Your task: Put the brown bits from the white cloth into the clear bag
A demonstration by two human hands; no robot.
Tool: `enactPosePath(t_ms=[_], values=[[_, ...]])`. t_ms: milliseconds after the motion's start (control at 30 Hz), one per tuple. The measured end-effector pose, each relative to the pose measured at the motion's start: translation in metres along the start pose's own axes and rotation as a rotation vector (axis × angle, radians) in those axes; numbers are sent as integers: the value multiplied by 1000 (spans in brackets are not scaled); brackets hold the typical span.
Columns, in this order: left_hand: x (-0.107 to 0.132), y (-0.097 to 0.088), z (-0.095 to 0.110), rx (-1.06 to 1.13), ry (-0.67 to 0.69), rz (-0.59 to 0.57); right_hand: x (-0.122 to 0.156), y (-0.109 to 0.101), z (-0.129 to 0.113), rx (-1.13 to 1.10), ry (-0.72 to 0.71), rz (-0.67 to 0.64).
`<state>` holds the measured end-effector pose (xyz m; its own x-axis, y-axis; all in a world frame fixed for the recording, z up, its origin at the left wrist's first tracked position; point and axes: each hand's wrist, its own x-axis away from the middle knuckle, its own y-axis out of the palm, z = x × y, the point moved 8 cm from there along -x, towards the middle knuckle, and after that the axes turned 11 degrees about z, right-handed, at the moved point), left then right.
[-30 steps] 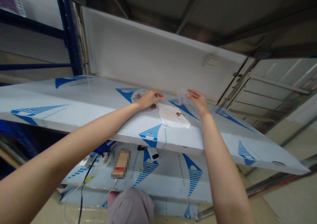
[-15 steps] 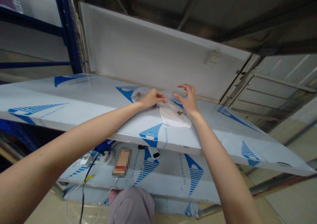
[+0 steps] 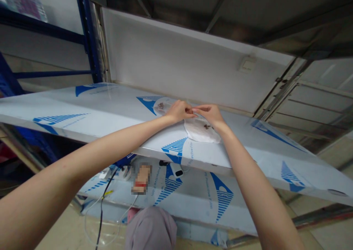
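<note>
My left hand [image 3: 180,111] is closed in a pinch over the upper shelf, and what its fingertips hold is hidden. Close against it, my right hand [image 3: 211,113] also pinches, its fingertips meeting those of the left. Under and in front of both hands lies a thin, soft white piece [image 3: 200,134], like cloth or a bag, with a small brown patch near its right side. Left of my left hand is a pale rounded piece [image 3: 160,105] with brown marks; whether the two pieces join is hidden by my hand.
The metal shelf [image 3: 116,117] wears blue-printed protective film. On the lower shelf [image 3: 198,194] are a blurred-out phone-like object [image 3: 141,179], a white device [image 3: 176,170] and cables [image 3: 102,206]. A white wall with a switch [image 3: 247,64] stands behind; another shelf [image 3: 187,7] hangs overhead.
My right hand has moved left from a spread-finger position and closed its fingertips against those of my left hand. The whole view has shifted slightly.
</note>
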<state>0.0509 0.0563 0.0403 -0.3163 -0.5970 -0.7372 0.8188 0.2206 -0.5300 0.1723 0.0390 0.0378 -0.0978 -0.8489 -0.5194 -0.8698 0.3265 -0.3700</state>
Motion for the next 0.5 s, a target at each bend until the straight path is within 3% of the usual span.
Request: enactPosePath(t_ms=[300,500], values=[[1,1,2,-40,49,-28,1,-1,3,117,41,16],[1,3,5,-52,139,-39,0,-7,3,253,-18,9]])
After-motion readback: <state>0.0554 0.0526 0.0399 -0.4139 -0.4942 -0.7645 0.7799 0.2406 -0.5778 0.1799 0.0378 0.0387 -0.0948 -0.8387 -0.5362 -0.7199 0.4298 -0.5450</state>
